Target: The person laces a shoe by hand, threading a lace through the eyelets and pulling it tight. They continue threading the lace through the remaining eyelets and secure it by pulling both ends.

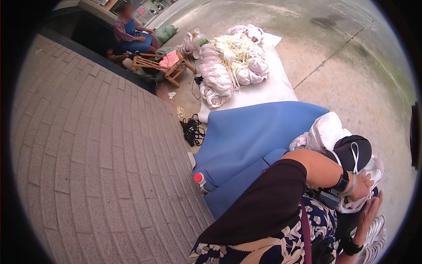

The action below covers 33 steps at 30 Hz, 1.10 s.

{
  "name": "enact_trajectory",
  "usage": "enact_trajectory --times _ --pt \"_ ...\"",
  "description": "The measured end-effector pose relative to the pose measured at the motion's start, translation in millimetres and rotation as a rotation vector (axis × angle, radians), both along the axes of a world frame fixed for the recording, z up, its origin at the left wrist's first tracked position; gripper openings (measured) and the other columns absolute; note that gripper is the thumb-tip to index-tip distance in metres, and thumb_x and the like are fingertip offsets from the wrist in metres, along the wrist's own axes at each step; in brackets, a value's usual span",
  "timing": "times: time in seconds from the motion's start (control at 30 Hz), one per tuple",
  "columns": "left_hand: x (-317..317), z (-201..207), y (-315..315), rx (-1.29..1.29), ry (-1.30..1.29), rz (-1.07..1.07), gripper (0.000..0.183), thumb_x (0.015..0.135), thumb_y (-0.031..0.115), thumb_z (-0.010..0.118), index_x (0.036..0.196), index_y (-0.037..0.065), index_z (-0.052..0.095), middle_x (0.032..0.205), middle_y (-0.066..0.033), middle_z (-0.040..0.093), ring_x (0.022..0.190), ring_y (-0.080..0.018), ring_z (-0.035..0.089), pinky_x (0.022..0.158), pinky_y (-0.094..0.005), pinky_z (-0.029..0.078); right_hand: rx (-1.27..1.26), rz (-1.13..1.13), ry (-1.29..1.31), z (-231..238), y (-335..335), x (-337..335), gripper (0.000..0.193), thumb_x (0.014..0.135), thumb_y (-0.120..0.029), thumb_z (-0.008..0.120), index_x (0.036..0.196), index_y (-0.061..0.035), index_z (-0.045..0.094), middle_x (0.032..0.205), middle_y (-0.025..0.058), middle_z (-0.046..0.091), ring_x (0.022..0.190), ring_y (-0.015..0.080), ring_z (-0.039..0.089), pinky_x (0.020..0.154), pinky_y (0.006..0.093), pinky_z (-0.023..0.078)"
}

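Observation:
My left hand is at the right, its wrist wearing a black watch and a pale bracelet. It lies closed against white strap-like material, and what its fingers hold is partly hidden. Just below, my right hand is held up with its fingers stretched out, close to the same material. A black rounded padded piece with a thin white loop sits beyond my left hand. White wrapped bundles lie beside it. By my right wrist is a stack of white curved pieces.
A blue sheet covers a surface before me, with a red-capped bottle at its left. White bundles and loose cream strips lie farther off. A brick wall runs along the left. Another person sits near a bamboo chair.

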<state>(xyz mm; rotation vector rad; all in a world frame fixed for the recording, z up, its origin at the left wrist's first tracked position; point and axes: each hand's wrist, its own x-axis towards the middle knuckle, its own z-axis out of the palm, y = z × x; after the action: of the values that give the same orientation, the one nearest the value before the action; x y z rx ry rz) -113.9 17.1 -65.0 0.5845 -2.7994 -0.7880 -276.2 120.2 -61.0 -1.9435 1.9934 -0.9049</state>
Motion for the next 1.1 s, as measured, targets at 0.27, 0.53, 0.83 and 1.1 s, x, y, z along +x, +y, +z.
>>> enact_trajectory --times 0.27,0.53,0.83,1.1 --pt "-13.0 -33.6 9.5 -0.094 0.347 0.111 0.033 0.076 0.011 0.052 0.097 -0.015 0.059 0.121 -0.0312 0.045 0.121 -0.0511 0.034 0.102 -0.0656 0.017 0.224 -0.259 -0.191 -35.8 103.1 -149.8 0.023 0.095 -0.015 0.041 0.106 0.0037 0.049 0.103 0.0143 0.052 0.096 0.0224 0.05 0.088 0.0317 0.037" --pt "-0.5 1.9 -11.6 -0.263 0.107 -0.064 0.028 0.073 0.017 0.058 0.088 -0.005 0.067 0.107 -0.0237 0.056 0.11 -0.0423 0.046 0.1 -0.0641 0.02 0.464 -0.204 -0.069 -95.6 115.7 -138.0 0.021 0.089 -0.02 0.049 0.093 0.0006 0.049 0.086 0.012 0.05 0.078 0.0191 0.046 0.073 0.0318 0.039" --pt "-5.2 34.0 -21.2 -0.086 -0.217 0.08 0.046 0.057 0.037 0.075 0.086 0.002 0.07 0.096 -0.0164 0.063 0.103 -0.0302 0.053 0.095 -0.052 0.028 -0.007 0.091 0.07 -17.3 36.3 -21.7 0.022 0.094 -0.018 0.046 0.097 0.0032 0.05 0.093 0.0124 0.05 0.089 0.0211 0.047 0.083 0.0327 0.037" --pt "13.1 68.6 -39.5 0.142 -0.279 0.139 0.052 0.047 0.044 0.081 0.08 0.005 0.071 0.083 -0.0111 0.067 0.086 -0.0243 0.063 0.084 -0.0431 0.036 0.2 -0.033 -0.477 -23.2 22.9 -7.2 0.025 0.094 -0.023 0.048 0.081 -0.0019 0.046 0.075 0.0026 0.041 0.071 0.0119 0.038 0.065 0.0246 0.034"
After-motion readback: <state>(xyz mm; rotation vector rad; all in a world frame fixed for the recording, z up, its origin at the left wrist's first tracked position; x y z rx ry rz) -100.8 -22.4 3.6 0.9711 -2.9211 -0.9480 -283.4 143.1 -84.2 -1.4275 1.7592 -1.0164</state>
